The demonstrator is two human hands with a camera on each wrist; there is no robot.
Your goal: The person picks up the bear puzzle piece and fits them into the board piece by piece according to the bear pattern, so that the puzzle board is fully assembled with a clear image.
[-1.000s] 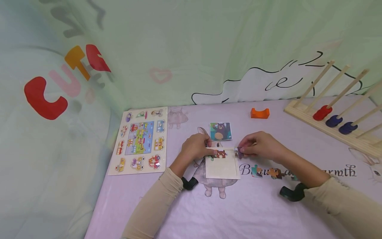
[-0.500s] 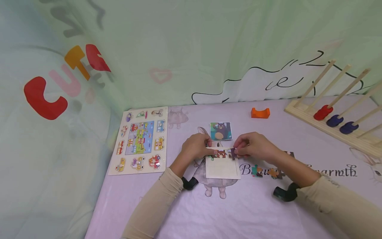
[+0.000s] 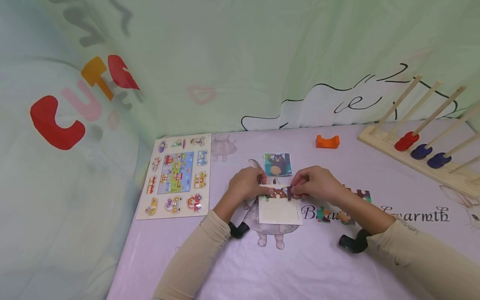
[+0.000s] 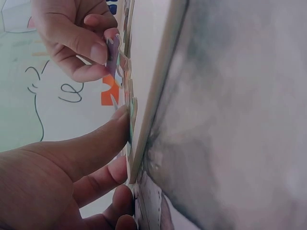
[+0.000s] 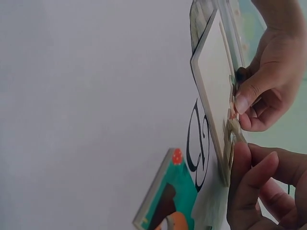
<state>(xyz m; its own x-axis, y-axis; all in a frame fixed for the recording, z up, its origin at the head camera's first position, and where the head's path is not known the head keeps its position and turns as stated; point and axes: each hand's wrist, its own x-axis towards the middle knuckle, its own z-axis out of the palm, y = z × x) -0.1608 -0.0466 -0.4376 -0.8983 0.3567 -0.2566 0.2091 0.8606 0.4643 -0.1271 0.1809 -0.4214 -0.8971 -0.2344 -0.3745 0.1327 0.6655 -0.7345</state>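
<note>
A shallow wooden puzzle tray point(image 3: 279, 211) lies in the middle of the table, with bear-face jigsaw pieces point(image 3: 278, 193) along its far side. My left hand point(image 3: 245, 183) holds the tray's far left corner, its thumb point(image 4: 103, 139) pressing on a piece there. Between right thumb and fingers, my right hand point(image 3: 316, 182) pinches a purple jigsaw piece point(image 4: 113, 53) at the tray's far right corner, beside the bear face. Whether this piece lies flat is hidden by the fingers. A bear picture card point(image 3: 277, 164) lies just behind the tray.
Several loose jigsaw pieces point(image 3: 323, 215) lie right of the tray, some partly under the right forearm. A vehicle peg puzzle board point(image 3: 173, 177) is at the left. An orange arched block point(image 3: 327, 142) and a wooden bead-peg rack point(image 3: 416, 156) stand at the back right.
My right hand has moved left with the purple piece, from beyond the tray's right edge to against the bear-face pieces. The left hand has stayed on the tray.
</note>
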